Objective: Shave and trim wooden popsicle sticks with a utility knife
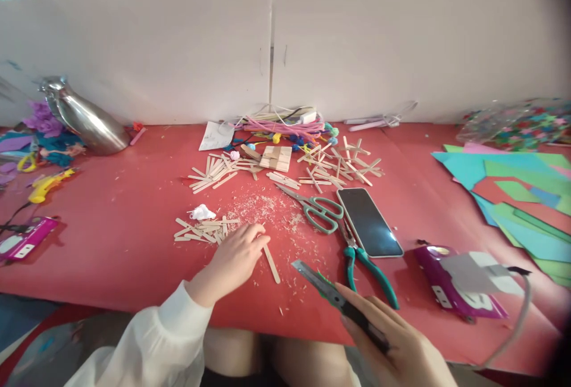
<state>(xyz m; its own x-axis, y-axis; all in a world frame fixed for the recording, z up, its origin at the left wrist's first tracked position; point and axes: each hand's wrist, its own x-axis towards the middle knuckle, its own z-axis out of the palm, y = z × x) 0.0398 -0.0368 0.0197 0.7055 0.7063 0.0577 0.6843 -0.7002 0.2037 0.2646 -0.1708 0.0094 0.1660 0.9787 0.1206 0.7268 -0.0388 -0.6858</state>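
My left hand (236,256) is low over the red table, its fingertips closed on the upper end of a wooden craft stick (271,265). The stick slants down toward the table's front edge. My right hand (397,339) grips a utility knife (345,307), its blade out and pointing up and left, apart from the stick. Wood shavings (263,208) are scattered in front of both hands. Beside my left wrist lies a loose pile of craft sticks (203,231) with a crumpled white piece (203,212) behind it.
Scissors (319,208), teal-handled pliers (372,271) and a phone (370,223) lie right of centre. More sticks (276,158) and pink cords (281,124) are farther back. Purple power strips (455,286), a steel jug (84,116), a yellow glue gun (51,185) and coloured paper (513,197) flank them.
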